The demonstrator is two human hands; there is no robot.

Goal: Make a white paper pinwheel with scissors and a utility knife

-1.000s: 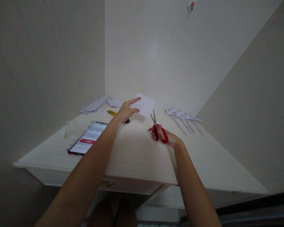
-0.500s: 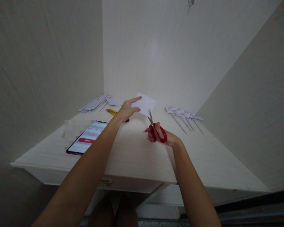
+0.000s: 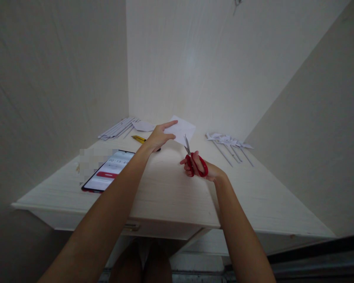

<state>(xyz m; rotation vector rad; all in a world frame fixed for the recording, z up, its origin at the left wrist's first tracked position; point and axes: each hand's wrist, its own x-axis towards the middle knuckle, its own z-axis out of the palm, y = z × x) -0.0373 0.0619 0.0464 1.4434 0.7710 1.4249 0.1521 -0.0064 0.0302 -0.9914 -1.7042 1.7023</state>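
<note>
A square sheet of white paper (image 3: pixel 183 129) is pinched at its left side by my left hand (image 3: pixel 161 135), thumb and index finger on its face. My right hand (image 3: pixel 197 165) grips red-handled scissors (image 3: pixel 204 168) through their loops. The blades point up and away, slightly apart, with their tips at the paper's lower corner. Whether they have cut into it I cannot tell. Partly behind my left wrist lies a yellow utility knife (image 3: pixel 138 139) on the white table (image 3: pixel 171 196).
A phone (image 3: pixel 96 182) showing a running timer lies at the left, partly covered by my forearm. Several rolled paper sticks (image 3: pixel 118 127) and a loose paper piece (image 3: pixel 143 125) are at the back left. Paper pinwheels (image 3: pixel 227 140) on sticks lie at the right. Walls enclose the table's back and sides.
Both hands, the paper and the scissors hold nearly the same position. The view has shifted very slightly, and the phone's timer has advanced.
</note>
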